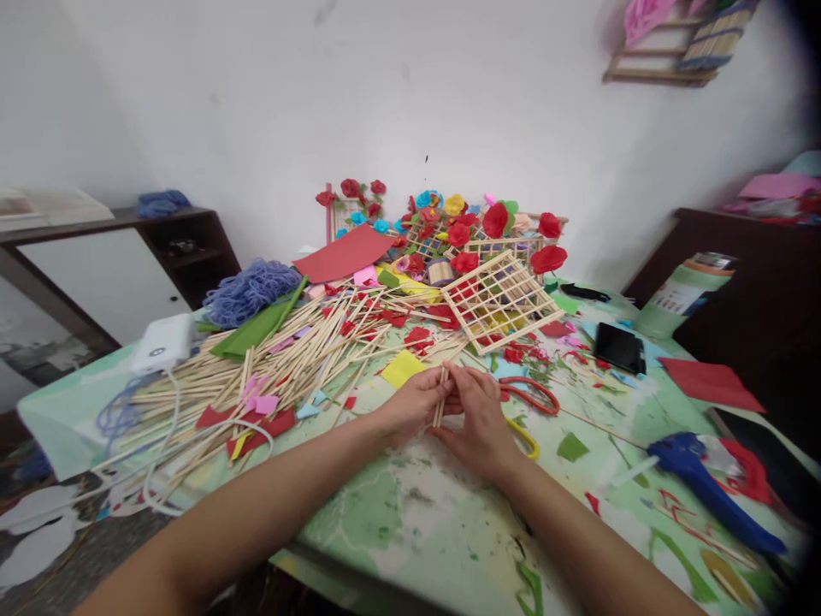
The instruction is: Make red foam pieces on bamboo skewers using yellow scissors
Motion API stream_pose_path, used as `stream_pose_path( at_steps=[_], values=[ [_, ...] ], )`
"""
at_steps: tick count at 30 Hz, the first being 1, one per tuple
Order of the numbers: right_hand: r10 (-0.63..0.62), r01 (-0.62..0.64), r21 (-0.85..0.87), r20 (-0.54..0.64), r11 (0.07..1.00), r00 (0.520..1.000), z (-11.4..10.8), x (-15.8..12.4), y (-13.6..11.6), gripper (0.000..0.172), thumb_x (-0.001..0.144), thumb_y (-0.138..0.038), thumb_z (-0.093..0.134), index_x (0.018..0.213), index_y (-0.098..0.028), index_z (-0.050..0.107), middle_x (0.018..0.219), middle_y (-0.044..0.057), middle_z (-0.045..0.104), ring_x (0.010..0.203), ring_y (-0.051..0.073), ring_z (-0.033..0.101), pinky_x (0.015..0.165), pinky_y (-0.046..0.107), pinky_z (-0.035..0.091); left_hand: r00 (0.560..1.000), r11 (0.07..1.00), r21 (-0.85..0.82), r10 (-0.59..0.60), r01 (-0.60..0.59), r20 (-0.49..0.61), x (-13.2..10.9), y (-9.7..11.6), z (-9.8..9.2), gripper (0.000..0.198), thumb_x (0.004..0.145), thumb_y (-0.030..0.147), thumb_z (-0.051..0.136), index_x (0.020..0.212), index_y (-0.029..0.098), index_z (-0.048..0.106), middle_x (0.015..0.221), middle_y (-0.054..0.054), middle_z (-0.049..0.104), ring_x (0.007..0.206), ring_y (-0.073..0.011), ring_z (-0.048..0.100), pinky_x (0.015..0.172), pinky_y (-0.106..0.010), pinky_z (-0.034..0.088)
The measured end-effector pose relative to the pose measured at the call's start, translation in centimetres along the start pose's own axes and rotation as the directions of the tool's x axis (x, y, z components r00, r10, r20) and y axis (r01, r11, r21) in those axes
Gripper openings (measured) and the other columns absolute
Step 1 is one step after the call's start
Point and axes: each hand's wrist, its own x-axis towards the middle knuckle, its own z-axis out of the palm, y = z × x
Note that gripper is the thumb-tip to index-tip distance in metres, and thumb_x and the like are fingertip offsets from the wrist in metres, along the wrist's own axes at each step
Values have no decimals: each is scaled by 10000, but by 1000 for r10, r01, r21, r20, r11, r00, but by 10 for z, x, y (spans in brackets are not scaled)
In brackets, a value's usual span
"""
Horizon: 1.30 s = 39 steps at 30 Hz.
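A few short wooden sticks [440, 409] stand upright between my hands, above the front middle of the table. My left hand [416, 400] is closed around them, fingers wrapped from the left side. On the other side, my right hand [475, 419] pinches near their upper ends with its fingertips. How many sticks there are is hard to make out. Just beyond my hands lies a yellow paper square [402, 369]. Scissors with red handles [531, 395] rest close to my right hand, and a yellow handle [523, 438] shows beside that wrist.
Loose sticks [308, 346] pile up at the left with blue yarn [253, 291] and a white device [162, 342]. Stick lattices [504, 301] and paper flowers stand at the back. To the right are a phone [618, 348], a bottle [685, 295] and a blue glue gun [711, 492].
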Motion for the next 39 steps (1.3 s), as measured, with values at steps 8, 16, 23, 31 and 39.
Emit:
stream_pose_path(
  at_steps=[8,16,23,31,39],
  values=[
    [-30,28,-26,-60,999,998,1,-1,5,865,642,-416,657,1352,-164,233,1211,136,487,1098,308,393,923,495,310,995,999,8,-53,54,-80,-1,10,2,307,741,357,621,937,124,584,884,-87,634,798,-147,597,787,-283,427],
    [-22,17,-59,-74,998,997,1,-2,7,860,654,-438,641,1353,-163,223,1245,133,470,1109,312,382,928,498,304,989,991,126,-36,55,-143,1,15,-7,274,715,354,643,818,102,617,761,-61,639,716,-125,587,753,-262,430],
    [-27,24,-43,-74,999,997,2,-2,7,877,648,-446,655,1356,-175,214,1248,130,469,1100,318,393,923,502,306,988,986,156,-32,55,-148,1,15,-8,267,716,361,636,791,106,613,727,-54,634,693,-119,580,692,-232,424],
    [-29,26,-40,-73,999,997,0,-1,4,885,646,-481,656,1353,-165,228,1229,133,483,1090,304,398,915,484,319,982,983,170,-41,73,-182,1,16,-8,291,673,368,672,779,103,610,694,-45,628,661,-115,575,676,-232,421],
    [-38,36,-47,-56,998,998,1,-1,5,901,650,-505,636,1363,-156,210,1244,138,469,1100,300,390,917,484,318,973,984,167,-25,65,-231,2,13,-11,304,629,345,712,778,102,606,707,-53,638,662,-116,583,704,-254,434]
  ],
)
